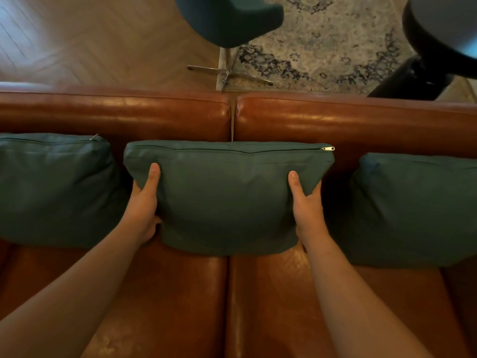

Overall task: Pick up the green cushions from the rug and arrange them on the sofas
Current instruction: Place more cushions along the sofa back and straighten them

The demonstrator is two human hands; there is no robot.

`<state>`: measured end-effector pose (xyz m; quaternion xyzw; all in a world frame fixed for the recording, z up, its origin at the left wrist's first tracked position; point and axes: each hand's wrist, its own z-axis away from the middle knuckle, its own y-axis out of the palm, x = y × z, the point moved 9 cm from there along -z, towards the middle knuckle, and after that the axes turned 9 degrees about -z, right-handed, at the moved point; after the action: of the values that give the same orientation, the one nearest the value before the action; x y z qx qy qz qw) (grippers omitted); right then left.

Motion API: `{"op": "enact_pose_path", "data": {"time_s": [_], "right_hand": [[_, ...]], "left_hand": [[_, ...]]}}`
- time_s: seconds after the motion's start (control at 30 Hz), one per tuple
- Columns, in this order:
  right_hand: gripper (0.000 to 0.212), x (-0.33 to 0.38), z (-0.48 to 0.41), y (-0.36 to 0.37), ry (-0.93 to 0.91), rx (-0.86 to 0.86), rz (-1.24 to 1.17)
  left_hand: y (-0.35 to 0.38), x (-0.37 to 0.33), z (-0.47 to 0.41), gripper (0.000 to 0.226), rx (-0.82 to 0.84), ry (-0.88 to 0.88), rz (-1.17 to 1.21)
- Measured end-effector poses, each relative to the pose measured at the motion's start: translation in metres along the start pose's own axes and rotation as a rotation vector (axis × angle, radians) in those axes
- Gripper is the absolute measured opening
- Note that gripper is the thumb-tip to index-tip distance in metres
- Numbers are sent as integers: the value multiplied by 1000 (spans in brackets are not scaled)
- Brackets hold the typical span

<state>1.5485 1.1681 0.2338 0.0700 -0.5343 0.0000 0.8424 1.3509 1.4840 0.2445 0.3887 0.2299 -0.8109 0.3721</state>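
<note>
A green cushion (227,197) stands upright at the middle of the brown leather sofa (180,293), leaning on the backrest, zipper edge up. My left hand (143,205) grips its left side, thumb on the front face. My right hand (307,202) grips its right side the same way. A second green cushion (54,187) leans on the backrest at the left. A third green cushion (413,210) leans there at the right. The fingers of both hands are hidden behind the middle cushion.
Behind the sofa back stands a teal swivel chair (229,19) on a metal star base (227,73). A patterned pale rug (335,47) lies at the upper right, wooden floor (90,40) at the upper left. A black round table or stool (438,47) sits at the far right.
</note>
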Motion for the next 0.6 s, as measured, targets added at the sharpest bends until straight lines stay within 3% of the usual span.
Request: {"op": "enact_pose_path", "data": {"time_s": [0.17, 0.27, 0.37, 0.47, 0.53, 0.6], "right_hand": [[75, 8, 1, -3, -10, 38, 116], [90, 20, 12, -11, -15, 10, 218], [102, 57, 37, -19, -242, -137, 436], [83, 95, 67, 6, -686, -109, 798], [71, 82, 64, 28, -708, 34, 1083], [72, 59, 52, 37, -545, 171, 1274]], "left_hand": [[-3, -6, 14, 88, -65, -6, -93], [-7, -10, 36, 83, -155, 7, -208], [-10, -42, 68, 87, -371, 223, -558], [20, -78, 94, 77, -411, 600, -979], [38, -70, 89, 72, -332, 688, -1339], [41, -55, 75, 80, -223, 626, -1489]]}}
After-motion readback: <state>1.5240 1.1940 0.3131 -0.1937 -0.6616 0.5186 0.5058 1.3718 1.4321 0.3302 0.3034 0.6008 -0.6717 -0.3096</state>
